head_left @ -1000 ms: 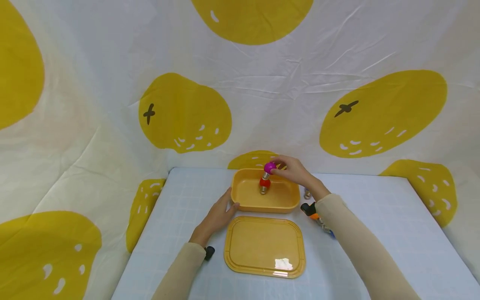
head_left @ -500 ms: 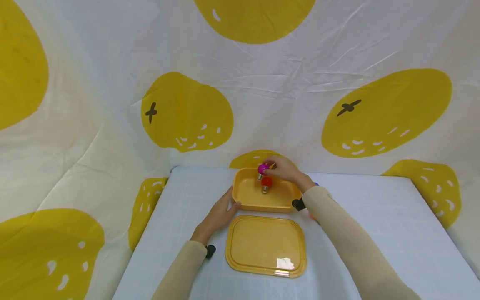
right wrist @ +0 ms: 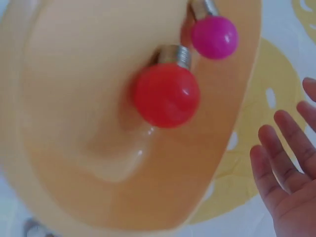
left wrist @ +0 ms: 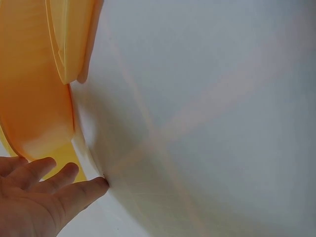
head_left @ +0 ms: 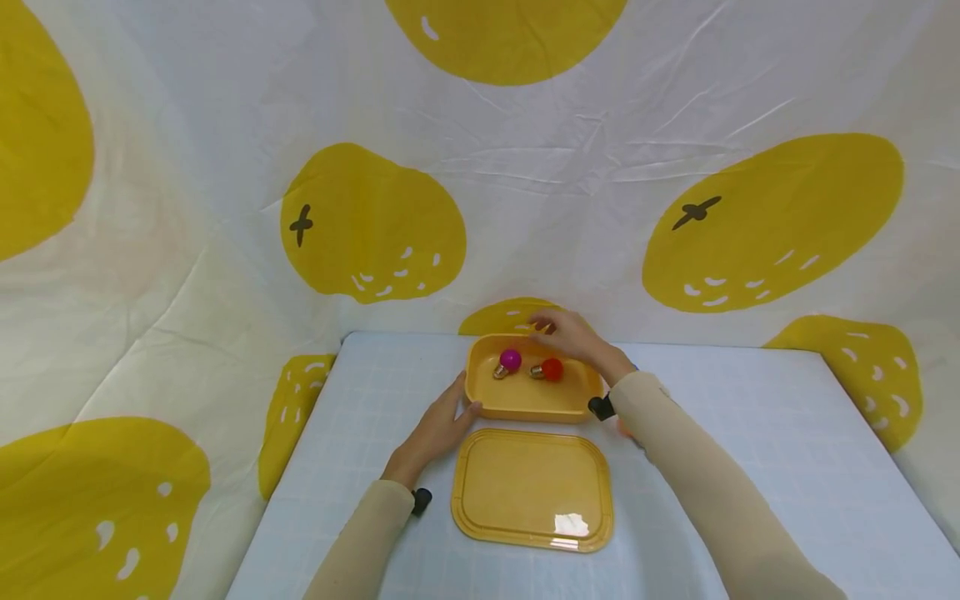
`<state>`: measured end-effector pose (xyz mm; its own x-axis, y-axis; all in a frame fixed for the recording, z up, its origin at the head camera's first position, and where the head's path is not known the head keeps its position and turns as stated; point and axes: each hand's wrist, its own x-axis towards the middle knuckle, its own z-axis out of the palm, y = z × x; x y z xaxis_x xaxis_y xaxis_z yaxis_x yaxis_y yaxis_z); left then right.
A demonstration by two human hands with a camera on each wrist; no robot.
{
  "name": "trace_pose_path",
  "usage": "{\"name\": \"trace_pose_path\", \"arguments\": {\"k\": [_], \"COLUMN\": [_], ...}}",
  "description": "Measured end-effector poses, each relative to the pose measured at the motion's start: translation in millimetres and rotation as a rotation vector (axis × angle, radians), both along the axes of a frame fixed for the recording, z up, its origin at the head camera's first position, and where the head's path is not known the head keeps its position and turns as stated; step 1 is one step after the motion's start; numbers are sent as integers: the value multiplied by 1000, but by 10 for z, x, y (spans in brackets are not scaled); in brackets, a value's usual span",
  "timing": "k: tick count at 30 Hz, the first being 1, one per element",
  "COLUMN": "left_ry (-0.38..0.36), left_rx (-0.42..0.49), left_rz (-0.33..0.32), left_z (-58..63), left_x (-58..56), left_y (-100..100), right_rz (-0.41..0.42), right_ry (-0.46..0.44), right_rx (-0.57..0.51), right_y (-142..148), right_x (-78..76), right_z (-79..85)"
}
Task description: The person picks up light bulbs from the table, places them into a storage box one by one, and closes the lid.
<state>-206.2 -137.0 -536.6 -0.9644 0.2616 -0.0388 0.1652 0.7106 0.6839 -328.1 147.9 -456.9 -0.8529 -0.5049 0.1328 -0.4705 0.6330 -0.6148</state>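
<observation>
Left hand (head_left: 437, 427): fingers loosely straight, resting against the side of the yellow box (head_left: 517, 413), probably to stop it sliding.
Right hand (head_left: 572, 337): fingers spread at the far rim, grasping nothing.
Purple bulb (head_left: 511, 360): inside the box, left of the red bulb.
Red bulb (head_left: 552, 369): also inside; the walls likely keep both from rolling away.
Yellow lid (head_left: 531, 490): flat on the table (head_left: 750, 425) before the box, presumably leaving its top uncovered.

Left hand (left wrist: 27, 210): is touching the orange box (left wrist: 37, 98) with outstretched fingers (left wrist: 81, 191).
Yellow lid (left wrist: 76, 39): is lying at the top.
Pale bench (left wrist: 222, 123): is filling the right side.
</observation>
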Motion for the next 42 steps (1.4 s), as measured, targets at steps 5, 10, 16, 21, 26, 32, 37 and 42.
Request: {"name": "trace_pose_path", "arguments": {"k": [5, 10, 16, 21, 26, 32, 37, 42], "left_ry": [4, 5, 6, 15, 15, 7, 6, 17], "left_rx": [-2, 3, 16, 26, 20, 16, 19, 16], "left_rz": [-3, -6, -8, -12, -17, -17, -22, -23], "left_z": [1, 7, -3, -8, -10, -14, -12, -4], "left_x": [-2, -6, -13, -12, -20, -24, -20, -20], "left_y": [7, 2, -6, -3, 4, 4, 2, 3], "right_rz": [-22, -31, -74, -121, -193, -246, -288, -291], "right_ry": [32, 80, 93, 110, 93, 64, 48, 115], "right_rx": [-15, -20, -35, -33, -24, -19, -21, -43], "right_y": [140, 324, 584, 809, 1010, 1203, 1332, 1438], "right_x": [134, 292, 566, 793, 1005, 1190, 1274, 1297], "right_z": [134, 245, 374, 381, 305, 170, 14, -149]}}
